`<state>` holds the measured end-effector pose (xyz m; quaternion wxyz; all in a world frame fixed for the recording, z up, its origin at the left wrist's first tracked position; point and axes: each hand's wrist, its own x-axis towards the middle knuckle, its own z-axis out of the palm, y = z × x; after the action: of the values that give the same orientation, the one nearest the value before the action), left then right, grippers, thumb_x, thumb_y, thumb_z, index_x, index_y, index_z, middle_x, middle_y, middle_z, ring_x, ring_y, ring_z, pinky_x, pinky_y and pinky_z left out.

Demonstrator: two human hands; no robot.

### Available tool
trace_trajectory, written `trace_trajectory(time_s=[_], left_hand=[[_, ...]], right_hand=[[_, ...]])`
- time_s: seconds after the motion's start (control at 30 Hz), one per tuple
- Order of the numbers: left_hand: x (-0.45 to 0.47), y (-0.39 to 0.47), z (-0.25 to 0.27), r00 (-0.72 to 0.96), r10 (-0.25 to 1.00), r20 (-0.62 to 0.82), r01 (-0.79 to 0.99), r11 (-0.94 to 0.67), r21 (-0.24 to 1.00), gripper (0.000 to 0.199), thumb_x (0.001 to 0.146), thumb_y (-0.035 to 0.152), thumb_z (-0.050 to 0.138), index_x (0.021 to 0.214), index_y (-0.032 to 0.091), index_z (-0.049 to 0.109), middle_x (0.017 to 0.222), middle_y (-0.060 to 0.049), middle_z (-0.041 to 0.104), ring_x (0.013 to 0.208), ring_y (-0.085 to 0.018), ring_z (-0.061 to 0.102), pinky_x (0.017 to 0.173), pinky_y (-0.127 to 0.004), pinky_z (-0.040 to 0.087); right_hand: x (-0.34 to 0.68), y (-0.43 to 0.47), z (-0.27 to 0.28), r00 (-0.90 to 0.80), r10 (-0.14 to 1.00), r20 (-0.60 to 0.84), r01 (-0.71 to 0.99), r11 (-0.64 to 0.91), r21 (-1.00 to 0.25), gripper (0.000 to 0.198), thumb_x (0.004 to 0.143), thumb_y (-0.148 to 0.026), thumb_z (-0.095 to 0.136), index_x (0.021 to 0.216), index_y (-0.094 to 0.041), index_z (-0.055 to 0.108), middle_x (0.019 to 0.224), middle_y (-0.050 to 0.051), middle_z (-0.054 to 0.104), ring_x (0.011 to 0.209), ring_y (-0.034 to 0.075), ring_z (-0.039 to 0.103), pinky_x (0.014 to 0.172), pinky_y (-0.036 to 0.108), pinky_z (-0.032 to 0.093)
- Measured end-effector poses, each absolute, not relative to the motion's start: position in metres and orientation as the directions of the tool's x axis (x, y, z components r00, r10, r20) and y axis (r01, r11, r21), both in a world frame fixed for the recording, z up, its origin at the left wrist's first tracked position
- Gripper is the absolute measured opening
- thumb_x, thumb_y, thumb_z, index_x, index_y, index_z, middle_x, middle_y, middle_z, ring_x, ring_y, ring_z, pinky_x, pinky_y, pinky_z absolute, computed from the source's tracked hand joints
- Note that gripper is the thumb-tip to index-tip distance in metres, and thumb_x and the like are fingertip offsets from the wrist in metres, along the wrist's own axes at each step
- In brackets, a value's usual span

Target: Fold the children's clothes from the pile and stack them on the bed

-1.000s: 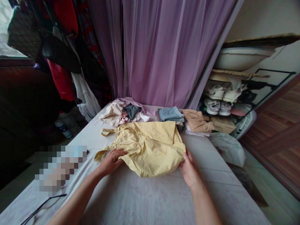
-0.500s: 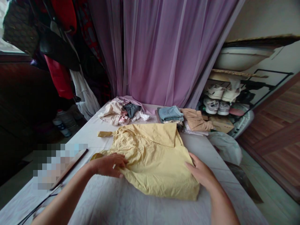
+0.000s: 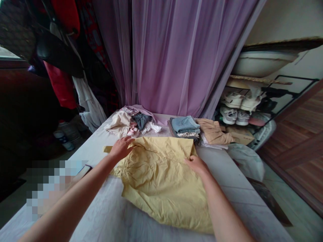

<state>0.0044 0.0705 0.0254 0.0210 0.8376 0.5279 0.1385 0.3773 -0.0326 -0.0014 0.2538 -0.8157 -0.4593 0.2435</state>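
A wrinkled yellow strapped garment (image 3: 164, 181) lies spread on the pale sheet-covered surface (image 3: 101, 208), its straps pointing left. My left hand (image 3: 121, 147) rests on its far left corner beside a strap, fingers stretched out and apart over the cloth. At the right edge, my right hand (image 3: 197, 164) pinches the fabric between thumb and fingers just below the upper folded part. The near edge of the garment bulges toward me, and my right forearm covers its near right corner.
Behind the garment sit a loose heap of clothes (image 3: 121, 122), a folded blue-grey stack (image 3: 185, 125) and folded tan clothing (image 3: 213, 131). A dark-edged flat object, partly blurred out, lies at the left. A purple curtain (image 3: 166, 60) hangs behind; shoes (image 3: 234, 114) stand on a rack at right.
Both hands have moved away from me, the left to the far left corner and the right up the right edge, now pinching cloth. The garment's near part has shifted toward me.
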Motion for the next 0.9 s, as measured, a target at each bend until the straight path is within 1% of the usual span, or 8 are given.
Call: trace_trajectory(time_s=[0.1,0.2,0.3,0.43,0.53,0.67,0.8,0.9], left_hand=[[0.01,0.081,0.026,0.416,0.882,0.221,0.886,-0.448,0.122,0.03,0.083,0.03,0.06,0.11,0.027,0.071,0.121,-0.008,0.066,0.111,-0.027,0.06,0.096,-0.039,0.046],[0.013,0.09,0.034,0.405,0.886,0.226,0.875,-0.448,0.186,0.023,0.085,0.033,0.055,0.091,0.025,0.076,0.094,-0.007,0.071,0.091,-0.024,0.065,0.082,-0.033,0.048],[0.013,0.103,0.045,0.264,0.947,0.18,0.856,-0.317,0.409,0.023,0.082,0.037,0.056,0.088,0.024,0.074,0.069,-0.002,0.067,0.067,-0.019,0.063,0.063,-0.027,0.045],[0.017,0.121,0.052,0.016,1.0,0.005,0.517,-0.013,0.856,0.024,0.075,0.041,0.063,0.08,0.018,0.065,0.056,0.002,0.06,0.047,-0.013,0.054,0.048,-0.022,0.04],[0.023,0.13,0.051,-0.036,0.994,-0.106,0.238,0.111,0.965,0.027,0.074,0.041,0.066,0.08,0.016,0.06,0.066,-0.001,0.065,0.045,-0.009,0.052,0.046,-0.021,0.044],[0.032,0.14,0.045,-0.014,0.989,-0.148,0.091,0.149,0.985,0.032,0.075,0.037,0.07,0.097,0.015,0.063,0.086,-0.007,0.071,0.06,-0.011,0.063,0.055,-0.023,0.053],[0.04,0.142,0.027,0.116,0.992,-0.05,0.163,0.031,0.986,0.066,0.077,0.037,0.068,0.138,0.021,0.046,0.12,-0.012,0.067,0.092,-0.018,0.068,0.072,-0.028,0.057],[0.042,0.121,0.007,0.145,0.987,0.07,0.345,-0.117,0.931,0.082,0.081,0.037,0.064,0.152,0.02,0.026,0.142,-0.018,0.052,0.117,-0.025,0.06,0.089,-0.038,0.054]], right_hand=[[0.381,-0.033,0.004,0.411,0.884,-0.223,0.557,-0.437,-0.706,0.024,0.062,-0.032,0.076,0.049,-0.019,0.06,0.048,0.001,0.057,0.057,0.018,0.056,0.058,0.031,0.038],[0.388,-0.035,0.029,0.304,0.912,-0.276,0.444,-0.392,-0.806,0.026,0.06,-0.037,0.077,0.053,-0.018,0.061,0.046,-0.001,0.057,0.048,0.012,0.049,0.049,0.025,0.035],[0.394,-0.022,0.067,0.141,0.963,-0.23,0.244,-0.259,-0.934,0.035,0.057,-0.047,0.08,0.059,-0.017,0.061,0.05,-0.003,0.057,0.047,0.009,0.048,0.046,0.021,0.033],[0.391,0.028,0.102,0.285,0.957,-0.053,-0.005,-0.054,-0.999,0.038,0.061,-0.049,0.079,0.073,-0.018,0.06,0.06,-0.003,0.063,0.055,0.01,0.058,0.053,0.019,0.041],[0.384,0.072,0.102,0.4,0.916,0.034,-0.09,0.076,-0.993,0.037,0.065,-0.051,0.076,0.077,-0.02,0.059,0.076,0.001,0.07,0.079,0.015,0.068,0.068,0.023,0.05],[0.376,0.111,0.084,0.467,0.872,0.147,-0.008,0.17,-0.985,0.041,0.068,-0.052,0.072,0.092,-0.02,0.064,0.106,0.006,0.072,0.11,0.022,0.064,0.093,0.034,0.049],[0.366,0.102,0.065,0.456,0.825,0.333,0.222,0.257,-0.94,0.058,0.073,-0.048,0.067,0.121,-0.016,0.06,0.13,0.013,0.062,0.125,0.024,0.054,0.107,0.042,0.04],[0.342,0.061,0.048,0.303,0.809,0.503,0.507,0.31,-0.804,0.046,0.082,-0.041,0.058,0.122,-0.018,0.063,0.129,0.011,0.064,0.123,0.023,0.056,0.11,0.043,0.038]])
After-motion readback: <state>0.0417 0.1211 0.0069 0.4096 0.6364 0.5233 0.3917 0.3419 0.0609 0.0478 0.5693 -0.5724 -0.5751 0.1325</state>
